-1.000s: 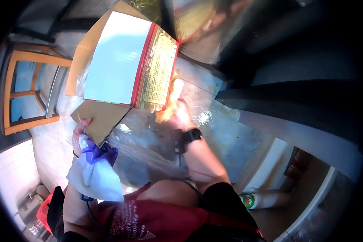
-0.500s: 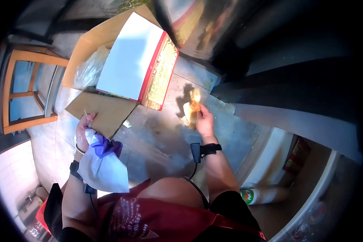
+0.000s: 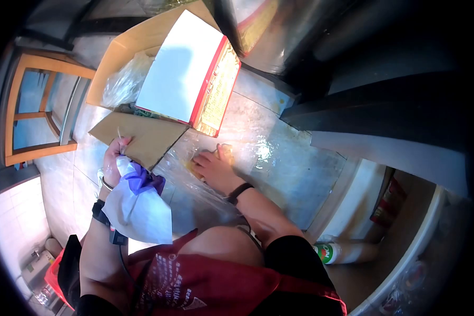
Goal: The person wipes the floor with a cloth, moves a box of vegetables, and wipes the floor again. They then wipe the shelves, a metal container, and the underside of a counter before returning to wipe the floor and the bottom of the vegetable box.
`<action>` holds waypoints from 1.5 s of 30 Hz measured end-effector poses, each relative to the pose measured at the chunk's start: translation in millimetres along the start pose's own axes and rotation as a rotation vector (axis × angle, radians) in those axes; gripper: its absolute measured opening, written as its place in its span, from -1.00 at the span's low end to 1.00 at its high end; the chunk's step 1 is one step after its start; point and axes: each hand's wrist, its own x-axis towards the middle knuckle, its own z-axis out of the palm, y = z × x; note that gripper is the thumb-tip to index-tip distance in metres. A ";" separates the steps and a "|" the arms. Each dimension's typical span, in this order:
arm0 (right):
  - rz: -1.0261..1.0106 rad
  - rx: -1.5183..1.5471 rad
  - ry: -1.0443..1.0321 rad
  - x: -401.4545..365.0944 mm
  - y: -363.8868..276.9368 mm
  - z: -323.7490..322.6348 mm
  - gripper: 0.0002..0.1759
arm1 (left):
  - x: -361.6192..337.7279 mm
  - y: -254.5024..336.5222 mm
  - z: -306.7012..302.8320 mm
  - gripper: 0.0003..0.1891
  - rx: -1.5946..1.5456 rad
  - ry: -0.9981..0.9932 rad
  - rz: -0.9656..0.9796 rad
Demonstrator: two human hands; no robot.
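Note:
My left hand [image 3: 112, 157] is closed at a cardboard flap [image 3: 137, 134]. A soft white-and-purple sheet [image 3: 142, 205], perhaps cloth or a bag, hangs from this hand over the wrist. A thin clear strip shows at its fingertips. My right hand [image 3: 215, 171] is low over the floor with curled fingers on a yellowish crumpled piece [image 3: 226, 152], mostly hidden beneath them. Clear plastic film [image 3: 181, 168] lies under and beside the right hand, reaching toward the flap.
Ahead stands an open cardboard box [image 3: 124, 45] with clear plastic inside. A white carton flap [image 3: 181, 66] with a red-and-gold edge leans over it. An orange-brown wooden frame [image 3: 16, 116] is at left. The tiled floor [image 3: 279, 163] looks wet. A white-and-green roll [image 3: 347, 253] lies at right.
My right hand has moved left and down from above the wet floor to the clear plastic, taking the yellowish piece along. The left hand stays by the flap with the white-and-purple sheet.

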 end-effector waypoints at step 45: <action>0.424 0.062 0.091 -95.3 -56.6 -44.3 -0.61 | -6.8 29.0 35.7 -0.71 -0.021 0.060 -0.454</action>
